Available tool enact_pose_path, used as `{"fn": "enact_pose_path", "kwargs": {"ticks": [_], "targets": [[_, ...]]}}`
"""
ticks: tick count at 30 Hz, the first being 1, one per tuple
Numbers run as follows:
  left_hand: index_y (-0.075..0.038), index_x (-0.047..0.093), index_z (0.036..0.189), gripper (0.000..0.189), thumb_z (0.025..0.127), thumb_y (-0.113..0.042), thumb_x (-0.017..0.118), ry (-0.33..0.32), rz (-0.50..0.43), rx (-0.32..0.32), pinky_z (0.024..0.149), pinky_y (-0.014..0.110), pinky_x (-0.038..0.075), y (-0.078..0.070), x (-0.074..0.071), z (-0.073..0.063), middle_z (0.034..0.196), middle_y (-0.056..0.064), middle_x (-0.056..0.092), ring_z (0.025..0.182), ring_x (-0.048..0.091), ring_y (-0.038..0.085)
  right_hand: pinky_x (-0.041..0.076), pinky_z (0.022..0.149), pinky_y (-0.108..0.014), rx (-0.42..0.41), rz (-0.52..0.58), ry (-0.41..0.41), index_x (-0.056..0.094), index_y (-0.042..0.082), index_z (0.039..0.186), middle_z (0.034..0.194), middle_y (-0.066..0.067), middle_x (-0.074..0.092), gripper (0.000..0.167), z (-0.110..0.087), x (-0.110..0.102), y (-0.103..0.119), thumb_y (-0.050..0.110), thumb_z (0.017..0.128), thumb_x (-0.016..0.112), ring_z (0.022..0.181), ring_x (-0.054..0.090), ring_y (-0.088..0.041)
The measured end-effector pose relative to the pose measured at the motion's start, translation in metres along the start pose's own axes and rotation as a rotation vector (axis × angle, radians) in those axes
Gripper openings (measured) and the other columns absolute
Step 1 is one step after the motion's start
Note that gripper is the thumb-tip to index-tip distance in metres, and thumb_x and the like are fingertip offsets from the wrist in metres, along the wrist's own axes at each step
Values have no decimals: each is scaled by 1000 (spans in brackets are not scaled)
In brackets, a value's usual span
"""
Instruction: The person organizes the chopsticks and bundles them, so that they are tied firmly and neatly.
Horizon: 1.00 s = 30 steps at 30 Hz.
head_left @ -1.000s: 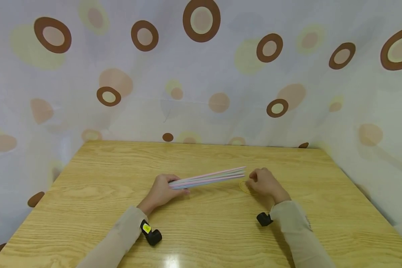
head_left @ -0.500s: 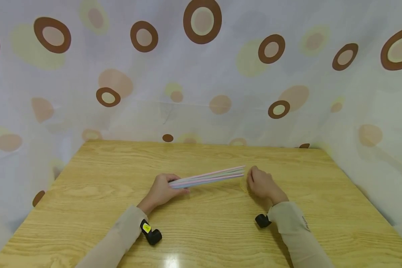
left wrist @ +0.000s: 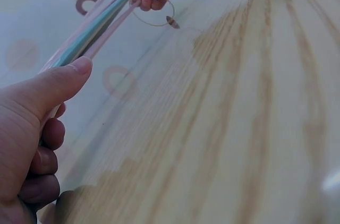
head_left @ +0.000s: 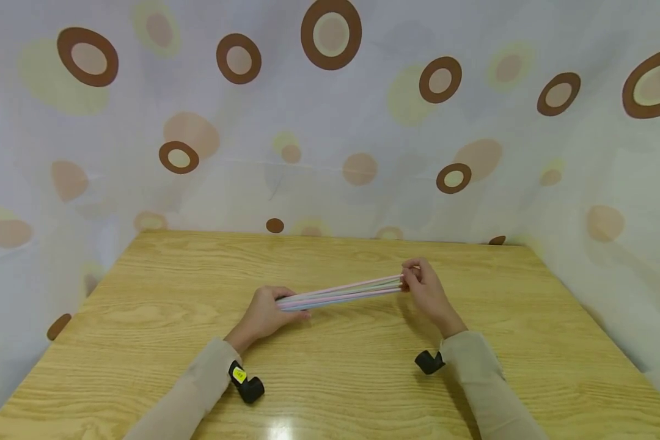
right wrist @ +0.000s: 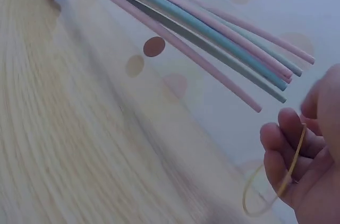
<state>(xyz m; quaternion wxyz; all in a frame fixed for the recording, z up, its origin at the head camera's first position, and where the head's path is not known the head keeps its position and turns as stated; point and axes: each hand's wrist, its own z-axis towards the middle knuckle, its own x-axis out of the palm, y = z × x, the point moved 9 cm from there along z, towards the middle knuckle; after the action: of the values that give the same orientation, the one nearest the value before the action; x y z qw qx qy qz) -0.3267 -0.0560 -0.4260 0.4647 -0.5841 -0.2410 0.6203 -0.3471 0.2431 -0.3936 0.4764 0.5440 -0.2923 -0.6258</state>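
Observation:
My left hand (head_left: 266, 313) grips a bundle of pink, blue and green drinking straws (head_left: 341, 294) at one end, thumb laid along them in the left wrist view. Their free ends fan out to the right, above the table. Beside those ends is my right hand (head_left: 428, 296), fingers curled, holding a thin yellow rubber band (right wrist: 296, 155). In the right wrist view the band hangs as a loose loop across the fingers and palm, close below the straw tips. The head view has the right fingertips overlapping the straw ends. The left palm hides the near ends.
A wood-grain table (head_left: 330, 379) lies below both hands. Behind it and at both sides hangs a pale sheet (head_left: 319, 122) with brown and beige circles. Small black cameras sit at the left wrist (head_left: 247, 385) and right wrist (head_left: 429, 362).
My right hand has moved slightly up and left to the straw tips, and its fingers have turned toward them. The left hand and the straws have stayed nearly still.

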Motion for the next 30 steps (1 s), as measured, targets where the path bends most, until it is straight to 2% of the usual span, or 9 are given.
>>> {"fn": "enact_pose_path", "kwargs": {"ticks": [3,6,12,16,21,23,26,30], "targets": [[-6,74,91,35,68,-28,89,2,0,-10,63,26,45,1,0,0,82,2,70,71,55,11,51,76,-28,38,134,-13,34,-3,123,92,-6,51,24,1,-1,-3,11,106,26,79,54,-9],[-5,74,91,35,68,-28,88,6,2,-4,63,26,45,0,-1,0,83,2,70,71,55,11,51,73,-25,28,206,-29,33,0,121,96,-7,51,19,2,-3,-3,4,104,24,81,56,-9],[-5,75,91,35,68,-27,88,5,9,13,64,26,46,-3,0,1,84,3,71,72,56,11,54,65,-27,-61,161,-54,34,-8,113,100,-14,56,17,3,-9,4,-10,97,34,80,60,-7],[-5,74,92,35,69,-28,88,8,11,16,64,25,46,-2,0,1,85,3,70,72,56,11,54,61,-28,-78,141,-66,38,-8,106,102,-8,61,13,3,-13,5,-6,96,46,76,63,-7],[-5,74,91,35,69,-28,88,6,2,10,64,26,46,0,-1,0,83,3,70,72,55,12,55,63,-28,-33,112,-60,47,-5,102,106,-8,65,15,2,-18,2,5,97,56,74,66,-7],[-6,74,91,35,69,-28,88,2,-6,5,64,27,46,1,-2,1,83,2,70,72,55,12,56,66,-29,-26,115,-59,51,-6,103,107,-7,66,20,2,-19,2,11,97,57,76,66,-8],[-6,74,91,34,69,-28,88,1,-16,-1,65,27,46,3,-3,1,82,2,69,72,55,12,57,70,-31,-37,137,-46,54,-8,106,107,2,68,27,2,-21,4,17,98,58,79,67,-9],[-6,74,91,34,69,-28,88,7,-24,-9,65,28,46,4,-3,2,83,3,69,72,55,13,57,71,-36,-110,183,32,49,-10,118,109,11,67,32,1,-17,12,15,98,56,85,68,-11]]}}
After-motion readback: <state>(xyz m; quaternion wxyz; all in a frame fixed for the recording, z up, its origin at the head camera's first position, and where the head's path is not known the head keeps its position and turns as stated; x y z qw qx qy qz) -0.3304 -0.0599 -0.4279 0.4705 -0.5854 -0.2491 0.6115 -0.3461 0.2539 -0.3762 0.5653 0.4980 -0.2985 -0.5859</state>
